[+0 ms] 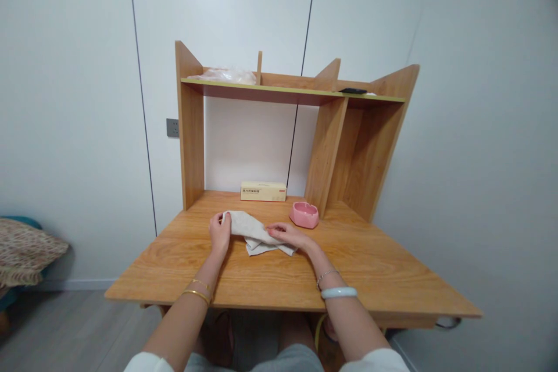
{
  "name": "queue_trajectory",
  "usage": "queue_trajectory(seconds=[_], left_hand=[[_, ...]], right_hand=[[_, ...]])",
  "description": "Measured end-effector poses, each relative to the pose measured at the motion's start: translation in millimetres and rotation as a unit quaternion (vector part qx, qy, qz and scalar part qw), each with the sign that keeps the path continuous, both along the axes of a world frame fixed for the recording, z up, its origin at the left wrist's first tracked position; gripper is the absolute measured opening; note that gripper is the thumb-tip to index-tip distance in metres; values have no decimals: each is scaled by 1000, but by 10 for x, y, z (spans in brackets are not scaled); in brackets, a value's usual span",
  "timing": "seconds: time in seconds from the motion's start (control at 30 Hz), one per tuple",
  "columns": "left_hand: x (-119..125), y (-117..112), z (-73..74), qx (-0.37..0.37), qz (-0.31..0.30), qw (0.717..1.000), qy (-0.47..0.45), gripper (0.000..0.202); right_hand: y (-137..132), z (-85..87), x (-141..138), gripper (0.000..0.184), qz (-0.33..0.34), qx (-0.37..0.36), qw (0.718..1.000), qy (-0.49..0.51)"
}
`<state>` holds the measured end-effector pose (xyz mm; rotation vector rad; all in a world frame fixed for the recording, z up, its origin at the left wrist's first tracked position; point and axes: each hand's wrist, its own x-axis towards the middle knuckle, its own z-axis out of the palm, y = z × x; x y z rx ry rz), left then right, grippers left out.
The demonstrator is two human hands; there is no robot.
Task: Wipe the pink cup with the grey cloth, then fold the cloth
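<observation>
A pale grey cloth (247,226) lies partly folded on the wooden desk, its left part raised off the surface. My left hand (220,232) pinches the cloth's left end between thumb and fingers. At the cloth's right side, my right hand (288,235) has its fingers closed on the upper edge. A lower flap of the cloth spreads on the desk between the two hands. Just beyond my right hand stands a pink ashtray-like dish (304,215) with angular sides.
Behind the cloth is a long cream box (263,191) with printed lettering. A wooden shelf unit (328,145) rises at the desk's back, with a clear plastic bag (226,75) and a flat black object (353,91) on top. A wall socket (172,128) is at left.
</observation>
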<state>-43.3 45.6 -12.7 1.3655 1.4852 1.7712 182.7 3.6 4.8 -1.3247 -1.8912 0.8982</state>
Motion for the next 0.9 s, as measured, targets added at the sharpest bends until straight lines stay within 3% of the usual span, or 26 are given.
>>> queue_trajectory(seconds=[0.13, 0.27, 0.4, 0.53, 0.67, 0.8, 0.9], left_hand=[[-9, -34, 20, -14, -5, 1000, -14, 31], [3, -49, 36, -20, 1, 1000, -12, 29], [1, -51, 55, -18, -1, 1000, -15, 32], [-14, -87, 165, -27, -10, 999, 18, 30], [-55, -112, 396, -17, -49, 997, 57, 22], [-142, -38, 583, -65, -72, 992, 86, 14], [-228, 44, 600, -131, -119, 977, 117, 7]], right_hand=[[-43, 1, 105, 52, 4, -16, 1000, -21], [-13, 42, 230, 28, -61, -34, 995, -76], [-5, 234, 358, 13, -108, 0, 994, -34], [-109, 536, 480, 17, -80, 15, 997, -10], [-231, 789, 549, 31, -61, -26, 997, 28], [-253, 925, 574, 39, -43, -91, 992, 72], [-195, 940, 570, 35, -45, -137, 988, 63]])
